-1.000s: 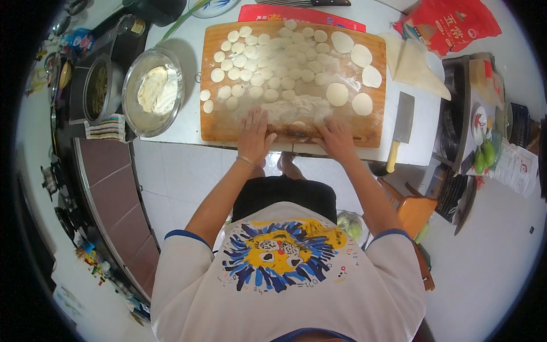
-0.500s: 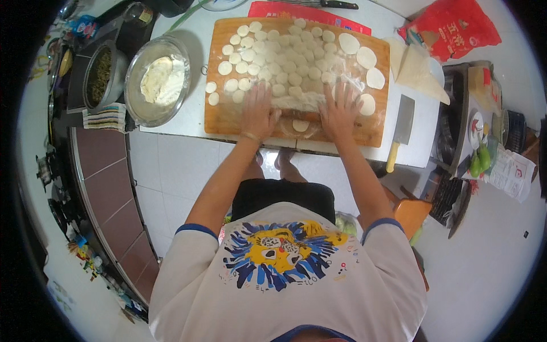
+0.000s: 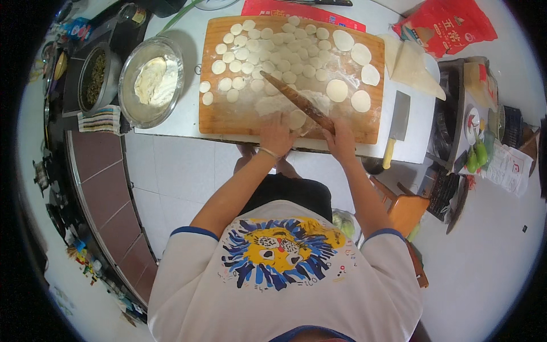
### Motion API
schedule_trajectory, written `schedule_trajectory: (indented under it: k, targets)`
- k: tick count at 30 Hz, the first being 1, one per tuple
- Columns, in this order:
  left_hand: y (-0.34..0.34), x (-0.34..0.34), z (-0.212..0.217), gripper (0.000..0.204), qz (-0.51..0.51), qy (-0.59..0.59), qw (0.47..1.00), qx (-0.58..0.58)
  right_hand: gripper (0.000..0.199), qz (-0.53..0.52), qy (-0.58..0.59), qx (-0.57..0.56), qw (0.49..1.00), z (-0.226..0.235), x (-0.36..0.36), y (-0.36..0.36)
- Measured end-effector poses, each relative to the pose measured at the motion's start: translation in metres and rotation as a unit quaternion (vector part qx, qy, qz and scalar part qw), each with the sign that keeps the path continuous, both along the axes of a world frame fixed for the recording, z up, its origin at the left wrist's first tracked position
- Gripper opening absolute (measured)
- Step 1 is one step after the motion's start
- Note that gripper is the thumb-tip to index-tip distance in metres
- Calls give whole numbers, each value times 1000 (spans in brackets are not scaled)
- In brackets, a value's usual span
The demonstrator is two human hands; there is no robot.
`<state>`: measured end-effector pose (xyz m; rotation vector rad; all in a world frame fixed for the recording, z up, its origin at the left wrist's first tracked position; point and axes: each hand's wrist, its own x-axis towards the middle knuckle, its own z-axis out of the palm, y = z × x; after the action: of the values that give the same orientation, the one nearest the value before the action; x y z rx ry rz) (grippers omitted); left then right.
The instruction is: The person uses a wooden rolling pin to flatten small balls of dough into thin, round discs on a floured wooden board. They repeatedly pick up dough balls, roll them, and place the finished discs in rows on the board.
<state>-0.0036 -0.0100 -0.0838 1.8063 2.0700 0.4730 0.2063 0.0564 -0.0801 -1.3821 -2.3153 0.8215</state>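
In my right hand [image 3: 341, 140] is the near end of a wooden rolling pin [image 3: 296, 100], slanting up and left across the floured wooden board [image 3: 228, 121]. My left hand [image 3: 276, 135] is at the board's near edge, its fingers closed on the rim of a flat dough round [image 3: 297, 118]. Many small dough discs [image 3: 290, 52] cover the far middle and left of the board. Several larger, thinner wrappers [image 3: 361, 54] lie along its right side. Loose flour [image 3: 273, 105] is spread under and beside the pin.
Left of the board stands a metal bowl [image 3: 126, 97] of dough and flour, with a pot of dark green filling [image 3: 98, 80] beyond it. A cleaver [image 3: 400, 117] lies on the table's right side. A red bag [image 3: 447, 25] and another knife [image 3: 336, 3] are at the back.
Both hands were flat on the pin, which lay crosswise. Now the pin is swung diagonal in my right hand, and my left hand has moved nearer and right to the dough round.
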Motion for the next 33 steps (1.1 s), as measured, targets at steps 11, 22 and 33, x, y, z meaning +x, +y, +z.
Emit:
schedule_trajectory:
  k: [11, 22, 33]
  targets:
    - [-26, -50, -8, 64, -25, -24, 988, 149, 41, 108, -109, 93, 984, -7, 18, 7]
    - [-32, -56, -21, 76, -16, 14, 999, 29, 69, 57, -200, 149, 967, 1, -15, -5]
    - [-41, -65, -20, 73, -61, 20, 997, -37, 64, 15, -158, 113, 981, -20, -18, -4]
